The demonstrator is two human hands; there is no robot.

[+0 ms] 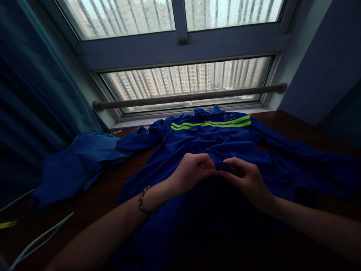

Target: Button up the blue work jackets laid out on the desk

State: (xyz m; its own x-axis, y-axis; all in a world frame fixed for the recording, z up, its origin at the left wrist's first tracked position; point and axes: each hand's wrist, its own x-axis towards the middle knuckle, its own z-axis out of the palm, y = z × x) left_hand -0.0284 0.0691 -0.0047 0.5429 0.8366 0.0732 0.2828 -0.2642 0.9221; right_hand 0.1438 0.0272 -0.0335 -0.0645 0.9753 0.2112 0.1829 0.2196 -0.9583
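A blue work jacket [214,141] with a bright yellow-green reflective stripe [211,123] across its chest lies spread flat on a dark wooden table [93,205], collar toward the window. My left hand [194,171], with a bead bracelet on its wrist, and my right hand [245,177] meet at the middle of the jacket's front. Both pinch the blue fabric at the front opening, fingers curled and touching each other. What lies between the fingertips is too dark to make out beyond the cloth.
A second heap of blue cloth [76,165] lies to the left. White cables [39,239] and a yellow strip [8,224] sit at the near left table edge. A metal rail [188,97] crosses the window behind; a teal curtain [34,94] hangs left.
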